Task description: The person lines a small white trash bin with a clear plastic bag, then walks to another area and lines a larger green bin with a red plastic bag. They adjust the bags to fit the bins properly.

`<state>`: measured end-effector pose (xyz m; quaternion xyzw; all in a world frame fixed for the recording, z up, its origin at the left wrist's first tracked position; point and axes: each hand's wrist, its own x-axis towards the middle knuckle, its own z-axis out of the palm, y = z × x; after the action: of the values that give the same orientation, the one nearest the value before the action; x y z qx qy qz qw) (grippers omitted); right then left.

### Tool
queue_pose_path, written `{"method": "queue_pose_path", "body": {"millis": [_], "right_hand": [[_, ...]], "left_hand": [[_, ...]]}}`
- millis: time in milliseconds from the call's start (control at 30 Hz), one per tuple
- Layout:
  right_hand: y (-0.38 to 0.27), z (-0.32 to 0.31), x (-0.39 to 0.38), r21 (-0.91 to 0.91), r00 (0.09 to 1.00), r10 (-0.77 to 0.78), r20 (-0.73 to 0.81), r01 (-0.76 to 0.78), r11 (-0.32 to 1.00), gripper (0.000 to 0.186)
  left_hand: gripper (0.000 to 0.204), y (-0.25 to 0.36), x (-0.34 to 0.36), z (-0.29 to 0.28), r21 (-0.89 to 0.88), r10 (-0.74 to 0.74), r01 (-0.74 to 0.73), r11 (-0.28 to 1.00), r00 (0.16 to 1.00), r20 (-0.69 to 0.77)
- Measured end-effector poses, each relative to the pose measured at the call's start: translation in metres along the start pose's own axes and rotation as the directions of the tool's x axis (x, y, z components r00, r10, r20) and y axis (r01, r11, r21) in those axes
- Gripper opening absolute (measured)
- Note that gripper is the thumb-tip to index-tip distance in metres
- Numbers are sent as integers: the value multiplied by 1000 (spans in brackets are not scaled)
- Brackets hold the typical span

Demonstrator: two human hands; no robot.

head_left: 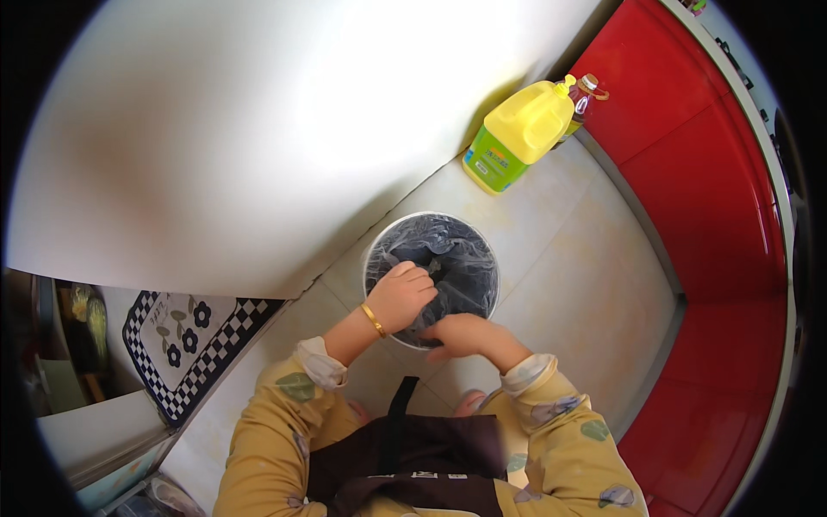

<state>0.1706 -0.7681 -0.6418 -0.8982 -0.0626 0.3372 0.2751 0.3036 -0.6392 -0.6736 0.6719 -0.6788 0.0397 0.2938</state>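
Note:
A round white-rimmed bin (489, 250) stands on the floor in front of me, lined with a crumpled clear plastic bag (461, 289). My left hand (405, 293), wearing a gold bracelet, is closed on the bag near the bin's middle. At the near rim, my right hand (457, 336) reaches toward the liner with bent fingers; they are slightly blurred and partly hidden, so their grip is unclear.
A yellow jug (525, 125) and a dark bottle (584, 95) stand by the white wall (215, 155). Red cabinets (698, 207) line the right side. A checkered, flowered mat (194, 345) lies at left, and my feet (472, 401) show below the bin.

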Motion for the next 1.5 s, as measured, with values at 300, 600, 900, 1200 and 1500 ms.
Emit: {"method": "queue_pose_path", "body": {"millis": [300, 600, 900, 1200, 1500], "right_hand": [[50, 41, 59, -296, 891, 65, -449, -217, 930, 23], [55, 35, 64, -247, 884, 385, 265, -324, 913, 35], [49, 15, 73, -3, 910, 304, -283, -317, 948, 20], [87, 16, 85, 338, 766, 538, -352, -432, 836, 54], [43, 25, 89, -133, 882, 445, 159, -427, 894, 43]], "left_hand": [[33, -4, 2, 26, 195, -346, 286, 938, 731, 588], [60, -7, 0, 43, 634, -645, 124, 763, 185, 741], [51, -8, -5, 56, 301, -418, 303, 904, 490, 765], [59, 4, 13, 48, 370, -363, 292, 882, -79, 928], [22, -4, 20, 23, 321, -482, 395, 861, 428, 764]]}}
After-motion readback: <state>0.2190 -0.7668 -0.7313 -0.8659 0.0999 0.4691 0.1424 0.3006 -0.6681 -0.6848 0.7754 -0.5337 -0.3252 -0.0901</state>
